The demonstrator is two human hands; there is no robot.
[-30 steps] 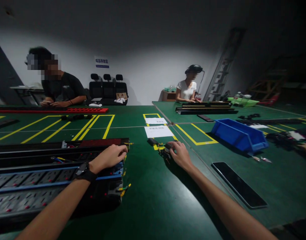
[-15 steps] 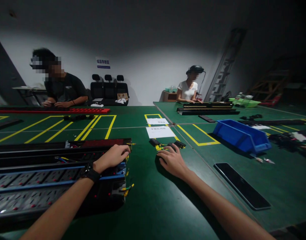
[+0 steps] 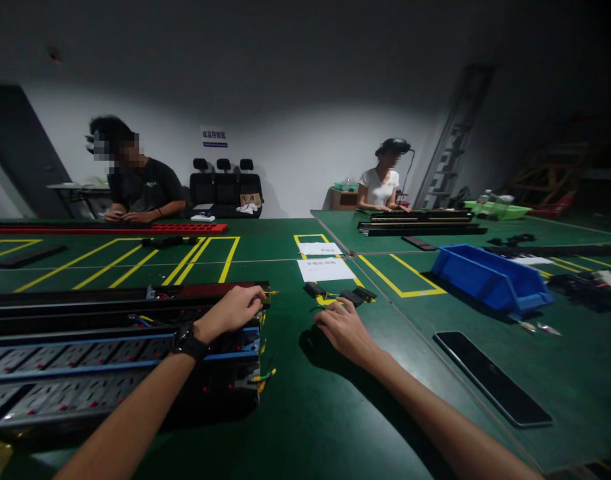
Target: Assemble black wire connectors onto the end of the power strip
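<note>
My left hand (image 3: 236,308) lies over the right end of a group of long black rails, its fingers curled round the end of a black rail (image 3: 185,293). A yellow-tipped wire (image 3: 271,292) sticks out just beyond those fingers. Socket-like plates with red dots fill the nearer strips (image 3: 85,360), edged in blue. My right hand (image 3: 346,331) hovers low over the table with thumb and fingers pinched together. A thin green wire (image 3: 316,309) shows at its fingertips. Just behind it lie small black connector blocks (image 3: 355,297) with yellow-green wires.
A blue bin (image 3: 490,280) stands at the right, with a dark phone-like slab (image 3: 490,377) in front of it. Paper labels (image 3: 326,270) lie behind the connectors. Across the green table, two people work at a red rail (image 3: 195,228) and black rails (image 3: 420,225).
My right hand has lifted slightly off the connector blocks, with a thin wire now showing at its fingertips. My left hand stays on the rail end. The whole view has shifted a little.
</note>
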